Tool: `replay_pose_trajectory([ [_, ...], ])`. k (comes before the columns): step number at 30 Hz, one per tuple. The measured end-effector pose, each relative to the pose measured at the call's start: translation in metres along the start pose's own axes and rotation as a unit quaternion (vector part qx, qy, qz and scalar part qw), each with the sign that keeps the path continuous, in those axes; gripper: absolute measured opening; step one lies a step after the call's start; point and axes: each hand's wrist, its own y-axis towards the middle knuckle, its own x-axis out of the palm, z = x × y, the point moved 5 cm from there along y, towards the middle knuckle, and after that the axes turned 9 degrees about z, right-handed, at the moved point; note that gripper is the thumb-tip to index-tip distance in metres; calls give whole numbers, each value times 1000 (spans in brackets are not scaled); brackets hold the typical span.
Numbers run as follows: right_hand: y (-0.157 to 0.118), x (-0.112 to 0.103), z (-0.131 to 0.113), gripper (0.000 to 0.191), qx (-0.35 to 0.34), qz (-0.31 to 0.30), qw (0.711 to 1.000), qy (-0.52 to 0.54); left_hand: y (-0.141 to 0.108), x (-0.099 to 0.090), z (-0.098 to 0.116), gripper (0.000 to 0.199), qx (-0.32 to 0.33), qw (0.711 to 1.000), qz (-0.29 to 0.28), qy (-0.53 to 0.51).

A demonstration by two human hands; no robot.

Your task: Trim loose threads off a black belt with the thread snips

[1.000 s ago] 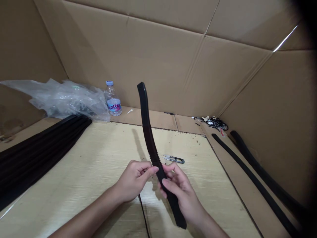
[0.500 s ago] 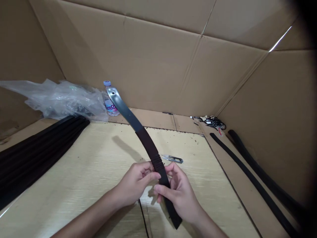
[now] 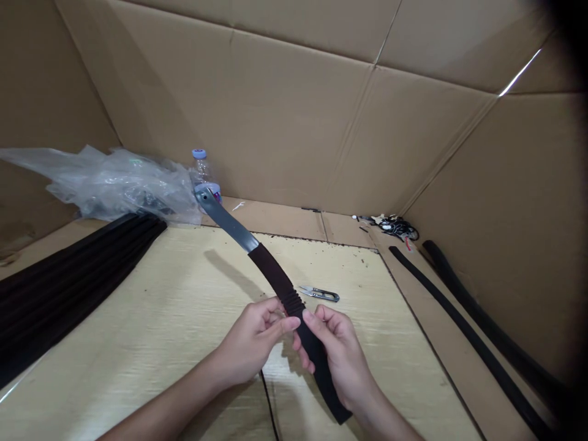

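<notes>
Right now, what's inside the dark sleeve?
A bare metal strip with a hole juts from the far end of the dark sleeve; whatever lies further inside is covered.

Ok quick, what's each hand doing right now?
Left hand: closed, pinching the edge of the dark sleeve on the metal strip.
Right hand: closed around the same sleeve, thumb on top.

Dim, fairly even light. Pale yellow flat wooden board (image 3: 381, 343): soft shadows, mild glare at its near middle. Beyond its far right corner, thin straight bright slit (image 3: 520, 73) in tan cardboard walls (image 3: 294, 122); blurry black vignetting right of board.
</notes>
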Motion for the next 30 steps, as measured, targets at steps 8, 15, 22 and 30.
replay_pose_trajectory([
  [8, -2, 0, 0, 44, 38, 44, 998, -23, -1, -6, 3, 29, 18, 997, 63, 42],
  [15, -3, 2, 1, 48, 51, 57, 997, -31, -2, -12, 1, 35, 26, 989, 115, 90],
  [22, -4, 1, 2, 50, 64, 64, 995, -40, -2, -10, 0, 36, 12, 990, 127, 63],
  [30, -1, 1, -1, 37, 44, 18, 998, 35, 3, -18, -2, 38, 4, 989, 146, -4],
])
